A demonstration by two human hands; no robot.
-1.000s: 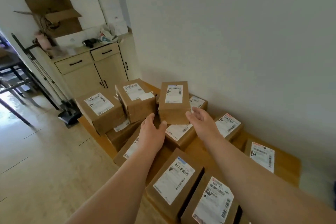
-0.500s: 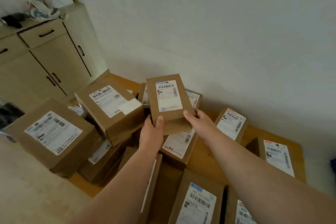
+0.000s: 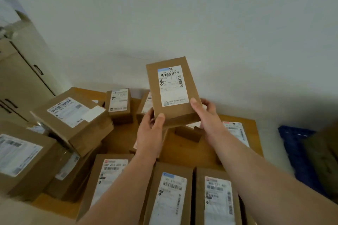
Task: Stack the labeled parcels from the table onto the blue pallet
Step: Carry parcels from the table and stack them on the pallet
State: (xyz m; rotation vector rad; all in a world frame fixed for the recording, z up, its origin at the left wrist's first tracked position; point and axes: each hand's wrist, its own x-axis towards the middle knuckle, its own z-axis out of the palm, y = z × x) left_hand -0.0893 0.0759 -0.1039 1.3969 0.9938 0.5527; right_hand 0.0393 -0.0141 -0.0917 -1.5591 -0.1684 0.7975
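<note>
A small brown cardboard parcel (image 3: 173, 91) with a white barcode label is lifted above the wooden table (image 3: 206, 151), tilted with its label toward me. My left hand (image 3: 151, 131) grips its near left corner, thumb on top. My right hand (image 3: 206, 115) grips its near right edge, thumb on the label side. Several more labeled parcels lie on the table, among them a big one (image 3: 73, 115) on the left and three long ones (image 3: 172, 195) nearest me. Part of the blue pallet (image 3: 296, 144) shows low at the right.
A white wall runs behind the table. A beige cabinet (image 3: 23, 82) with dark handles stands at the far left. A blurred brown box (image 3: 323, 155) sits on or in front of the pallet at the right edge. Small parcel (image 3: 118, 104) stands behind the lifted one.
Both hands closed on the small parcel and raised it off the pile, up and to the right. My view swung right, bringing the blue pallet into sight.
</note>
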